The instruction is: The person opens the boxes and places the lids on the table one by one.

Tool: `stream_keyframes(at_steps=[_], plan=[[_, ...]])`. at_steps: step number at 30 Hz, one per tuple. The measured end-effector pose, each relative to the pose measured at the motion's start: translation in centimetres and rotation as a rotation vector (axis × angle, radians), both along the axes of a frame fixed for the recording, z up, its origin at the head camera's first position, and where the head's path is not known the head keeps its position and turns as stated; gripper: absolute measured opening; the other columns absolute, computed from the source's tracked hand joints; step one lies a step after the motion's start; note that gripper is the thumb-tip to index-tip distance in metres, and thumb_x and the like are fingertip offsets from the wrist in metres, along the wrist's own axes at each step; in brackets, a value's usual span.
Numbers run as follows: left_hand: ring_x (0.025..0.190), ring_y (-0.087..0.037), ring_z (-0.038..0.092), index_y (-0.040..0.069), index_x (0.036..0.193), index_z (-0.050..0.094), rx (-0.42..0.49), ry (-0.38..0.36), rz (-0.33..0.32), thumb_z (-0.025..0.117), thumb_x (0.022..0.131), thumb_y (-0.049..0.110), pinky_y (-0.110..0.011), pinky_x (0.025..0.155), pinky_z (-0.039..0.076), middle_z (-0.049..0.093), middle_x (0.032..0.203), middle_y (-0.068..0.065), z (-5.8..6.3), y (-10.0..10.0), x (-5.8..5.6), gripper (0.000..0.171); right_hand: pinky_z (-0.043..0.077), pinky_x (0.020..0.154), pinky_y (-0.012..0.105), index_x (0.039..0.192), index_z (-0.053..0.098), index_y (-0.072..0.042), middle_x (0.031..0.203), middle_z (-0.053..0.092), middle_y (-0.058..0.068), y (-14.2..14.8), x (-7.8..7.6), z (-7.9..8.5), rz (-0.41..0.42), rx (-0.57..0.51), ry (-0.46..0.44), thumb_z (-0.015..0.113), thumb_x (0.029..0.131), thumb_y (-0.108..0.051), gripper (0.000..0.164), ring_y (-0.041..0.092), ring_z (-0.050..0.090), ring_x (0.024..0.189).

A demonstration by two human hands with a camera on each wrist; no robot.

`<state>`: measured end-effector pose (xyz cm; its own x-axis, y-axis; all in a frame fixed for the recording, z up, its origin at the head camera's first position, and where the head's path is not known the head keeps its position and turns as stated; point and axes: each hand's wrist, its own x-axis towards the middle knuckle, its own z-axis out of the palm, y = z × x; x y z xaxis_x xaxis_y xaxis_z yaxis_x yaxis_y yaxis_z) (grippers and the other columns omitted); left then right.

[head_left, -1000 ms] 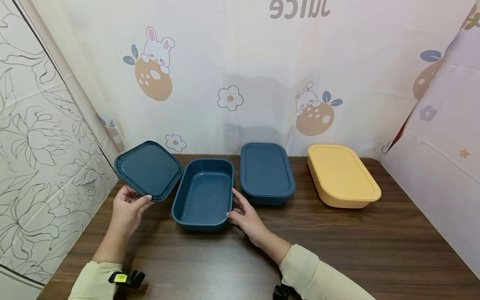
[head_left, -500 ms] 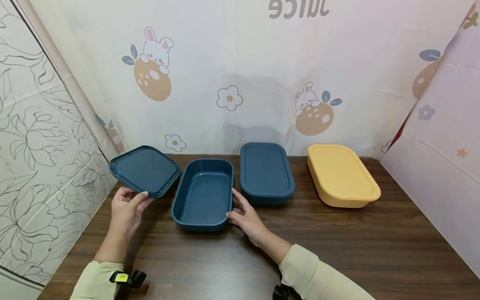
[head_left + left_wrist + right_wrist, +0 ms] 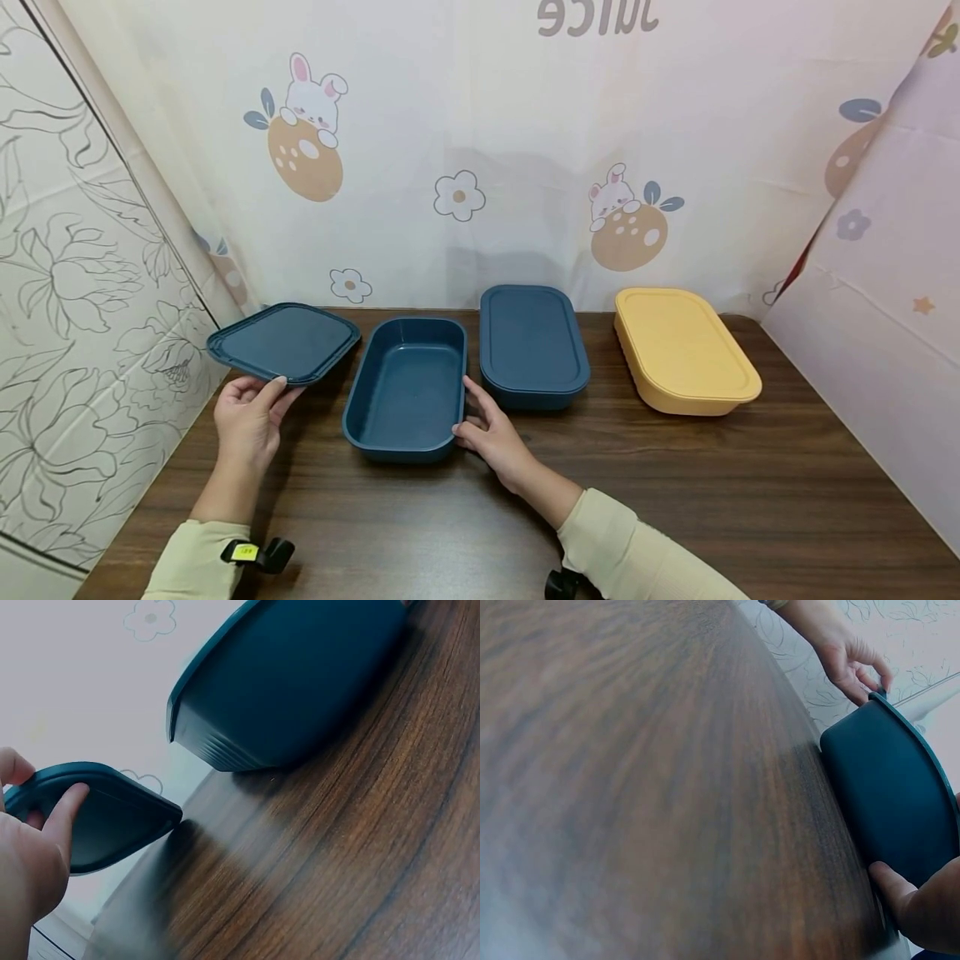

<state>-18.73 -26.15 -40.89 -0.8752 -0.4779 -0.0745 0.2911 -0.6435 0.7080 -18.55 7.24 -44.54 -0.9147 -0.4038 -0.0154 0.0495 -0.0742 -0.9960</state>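
Lid (image 3: 287,340), dark blue, tilted, pinched at near edge between thumb and fingers of left hand (image 3: 247,423). Open box (image 3: 408,396), dark blue, upright on wooden table (image 3: 697,492), just right of lid. Right hand (image 3: 493,439), fingers extended and parted, touching open box's right wall. Lidded blue box (image 3: 534,343), just beside. Lidded yellow box (image 3: 686,346), farthest right.

smooth, slightly glossy plastic lid (image 3: 285,340) and open container (image 3: 405,400), wood-grain tabletop (image 3: 420,533), perhaps laminate
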Motion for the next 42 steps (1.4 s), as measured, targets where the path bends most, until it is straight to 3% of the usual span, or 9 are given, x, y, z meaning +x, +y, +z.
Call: stream_keyframes(at_steps=[14,21,25,30,35,42], plan=[[0.073,-0.023,0.068,0.0,0.108,0.043,0.081,-0.075,0.06,0.065,0.076,-0.026,-0.039,0.067,0.058,0.052,0.096,-0.015,0.04,-0.11,-0.56,0.046,0.047,0.095,0.047,0.157,0.019,-0.017,0.157,0.019,0.022,-0.05,0.0,0.05,-0.003,0.001,0.001,0.057,0.094,-0.004,0.074,0.041,0.043,0.128],[0.071,-0.023,0.068,0.004,0.111,0.042,0.126,-0.091,0.077,0.066,0.075,-0.026,-0.04,0.066,0.058,0.053,0.093,-0.013,0.07,-0.31,-0.71,0.053,0.047,0.095,0.047,0.157,0.019,-0.017,0.157,0.019,0.021,-0.08,0.02,0.09,-0.008,0.002,-0.001,0.056,0.094,-0.004,0.075,0.04,0.043,0.128],[0.074,-0.023,0.067,0.015,0.13,0.035,0.115,-0.095,0.083,0.066,0.074,-0.027,-0.04,0.069,0.057,0.049,0.101,-0.015,0.03,-0.41,-0.7,0.077,0.047,0.096,0.048,0.157,0.019,-0.017,0.157,0.019,0.021,-0.09,0.04,0.11,-0.008,0.003,0.0,0.057,0.094,-0.004,0.074,0.04,0.043,0.129],[0.084,-0.025,0.067,0.037,0.148,0.022,0.109,-0.072,0.091,0.065,0.073,-0.029,-0.041,0.072,0.057,0.045,0.119,-0.016,-0.08,-0.54,-0.63,0.109,0.047,0.095,0.048,0.157,0.02,-0.018,0.157,0.019,0.021,-0.09,0.05,0.1,-0.011,0.004,0.002,0.057,0.094,-0.004,0.074,0.04,0.042,0.129],[0.088,-0.025,0.067,0.047,0.15,0.011,0.111,-0.082,0.102,0.066,0.073,-0.028,-0.04,0.074,0.057,0.044,0.125,-0.016,-0.13,-0.69,-0.59,0.121,0.048,0.095,0.046,0.157,0.02,-0.018,0.157,0.02,0.021,-0.11,0.06,0.1,-0.009,0.004,0.001,0.057,0.093,-0.005,0.075,0.04,0.043,0.128],[0.088,-0.021,0.066,0.046,0.151,0.009,0.067,-0.18,0.134,0.069,0.074,-0.024,-0.037,0.076,0.056,0.036,0.132,-0.014,-0.29,-0.79,-0.83,0.121,0.046,0.097,0.049,0.157,0.018,-0.017,0.158,0.016,0.022,-0.13,0.01,0.07,0.0,-0.004,0.002,0.055,0.095,-0.003,0.074,0.041,0.041,0.13]])
